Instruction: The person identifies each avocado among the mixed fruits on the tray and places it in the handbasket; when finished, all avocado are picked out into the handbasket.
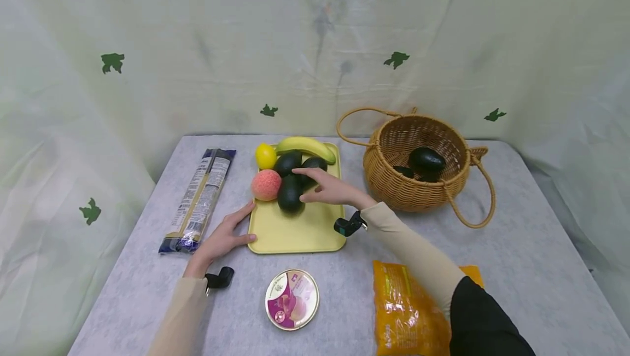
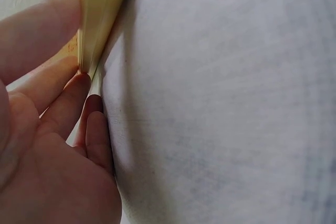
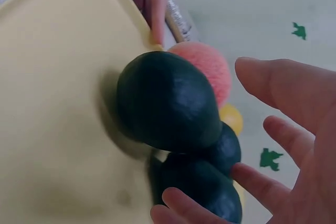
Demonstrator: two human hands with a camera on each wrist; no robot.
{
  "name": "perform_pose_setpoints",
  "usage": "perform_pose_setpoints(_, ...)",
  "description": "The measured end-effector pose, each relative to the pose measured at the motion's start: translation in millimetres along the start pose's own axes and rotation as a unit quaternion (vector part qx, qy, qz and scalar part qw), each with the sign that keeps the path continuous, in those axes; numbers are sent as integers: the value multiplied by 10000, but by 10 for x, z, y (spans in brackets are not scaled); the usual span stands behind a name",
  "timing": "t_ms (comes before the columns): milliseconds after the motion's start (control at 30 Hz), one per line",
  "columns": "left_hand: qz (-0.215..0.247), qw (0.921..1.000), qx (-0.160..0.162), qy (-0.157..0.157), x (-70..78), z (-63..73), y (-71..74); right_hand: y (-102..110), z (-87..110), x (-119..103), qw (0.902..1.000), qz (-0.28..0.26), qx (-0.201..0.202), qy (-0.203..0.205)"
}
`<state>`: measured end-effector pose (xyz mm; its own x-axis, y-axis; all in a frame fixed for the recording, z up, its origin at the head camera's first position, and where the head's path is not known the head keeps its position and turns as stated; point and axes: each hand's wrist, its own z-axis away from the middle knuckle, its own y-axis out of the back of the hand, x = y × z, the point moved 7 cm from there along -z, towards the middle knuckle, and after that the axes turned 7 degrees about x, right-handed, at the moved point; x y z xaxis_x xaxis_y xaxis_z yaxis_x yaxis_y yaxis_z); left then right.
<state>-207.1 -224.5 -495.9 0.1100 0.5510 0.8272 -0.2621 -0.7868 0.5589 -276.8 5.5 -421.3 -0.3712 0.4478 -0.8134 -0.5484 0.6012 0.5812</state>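
Note:
My right hand [image 1: 327, 185] reaches over a yellow tray [image 1: 295, 235], its fingers spread beside three dark avocados. In the right wrist view the nearest avocado [image 3: 165, 100] lies on the tray, and the fingers stand apart around the group with nothing gripped. A pink peach-like fruit [image 1: 266, 185], a lemon [image 1: 266, 156] and a banana [image 1: 307, 147] lie with them at the tray's far left and back. At the tray's left edge, my left hand [image 1: 222, 242] touches the rim with thumb and extended fingers. Its fingertips meet the tray's side in the left wrist view.
A wicker basket [image 1: 408, 192] with dark avocados [image 1: 426, 160] inside stands at the back right, handles spread outward. Left of the tray lies a long clear-and-blue packet [image 1: 199, 200]. A round tin [image 1: 292, 299] sits in front, and an orange bag [image 1: 406, 312] lies under the right forearm.

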Motion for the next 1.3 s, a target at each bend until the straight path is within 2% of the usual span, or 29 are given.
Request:
perform_pose_setpoints(233, 31, 10000, 27, 79, -50, 20, -3, -204, -113, -27, 9978, 633, -84, -196)
perform_pose_setpoints(367, 29, 10000, 19, 61, -24, 16, 0, -269, -159, -3, 9949, 933, 54, -390)
perform_pose_setpoints(500, 38, 10000, 16, 41, 46, 28, 5, -309, -206, 15, 9928, 992, 356, -577)
perform_pose_setpoints(667, 176, 9998, 27, 7, 236, 67, 40, -350, -266, 12, 9909, 907, 717, -687)
perform_pose_setpoints(733, 152, 9999, 28, -4, 236, 63, 38, -355, -275, 17, 9905, 868, 784, -727)
perform_pose_setpoints(800, 59, 10000, 29, 3, 155, 42, 20, -344, -269, 27, 9902, 851, 823, -746)
perform_pose_setpoints(967, 63, 10000, 30, 0, 19, 13, 1, -243, -223, 36, 9924, 623, 904, -559)
perform_pose_setpoints(1167, 121, 9999, 54, 20, 21, 19, 8, 28, -96, -13, 9935, -91, 1121, -191)
perform_pose_setpoints(1300, 94, 9999, 40, 34, 38, 31, 8, 253, 30, -63, 9911, -718, 1109, -161)
